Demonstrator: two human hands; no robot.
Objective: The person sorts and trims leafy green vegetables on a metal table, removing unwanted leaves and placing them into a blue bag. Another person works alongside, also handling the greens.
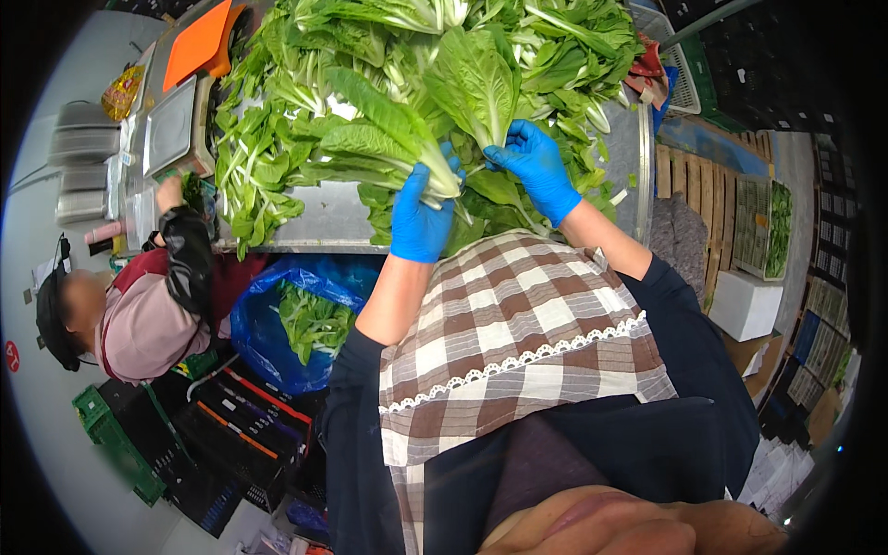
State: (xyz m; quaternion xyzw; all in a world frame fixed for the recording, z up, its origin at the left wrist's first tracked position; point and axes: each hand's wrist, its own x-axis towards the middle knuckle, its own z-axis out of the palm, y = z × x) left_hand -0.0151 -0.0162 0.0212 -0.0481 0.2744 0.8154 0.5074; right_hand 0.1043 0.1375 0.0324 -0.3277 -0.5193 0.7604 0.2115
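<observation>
My left hand (422, 215), in a blue glove, grips a bunch of long leafy greens (388, 142) by its pale stalk ends, with the leaves pointing up and left. In my right hand (538, 170), also gloved in blue, the fingers pinch the base of a broad green leaf (475, 87) that stands upright. Both hands are close together over the near edge of a metal worktable (333, 215). Beyond and around them lies a large heap of the same loose greens (555, 35). More leaves lie below my hands, partly hidden by them.
To the left are a weighing scale (170, 128), an orange tray (198, 45) and stacked clear plastic containers (84, 142). A co-worker (149, 312) reaches to the table there. A blue plastic bag (260, 333) with greens stands below the edge. Crates (753, 229) and a wooden pallet (701, 187) are at right.
</observation>
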